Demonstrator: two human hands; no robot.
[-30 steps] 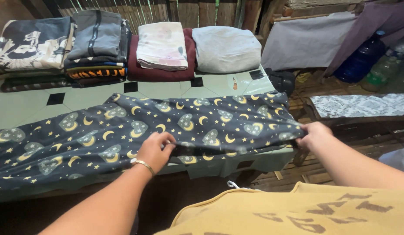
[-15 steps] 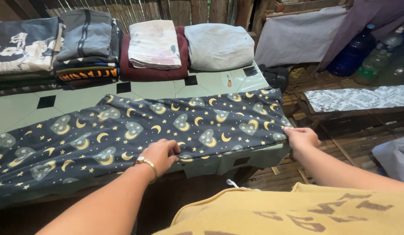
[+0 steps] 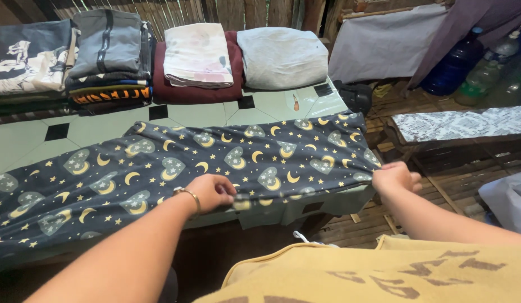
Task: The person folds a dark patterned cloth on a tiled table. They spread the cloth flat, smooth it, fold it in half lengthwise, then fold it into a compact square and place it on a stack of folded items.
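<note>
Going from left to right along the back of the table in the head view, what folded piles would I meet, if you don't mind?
Dark printed fabric pile → grey-topped stack of folded clothes → pale cloth on a maroon fold → light grey folded bundle.

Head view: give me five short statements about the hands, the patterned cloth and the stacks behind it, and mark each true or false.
1. Both hands grip the near edge of the dark moon-and-star cloth. True: left hand, right hand.
2. The cloth hangs from a line. False: it lies spread on the tiled table.
3. Folded clothes are stacked along the table's far side. True.
4. The left wrist is bare. False: it wears a gold bangle.
5. A red bucket stands at right. False: a blue water jug stands there.
</note>
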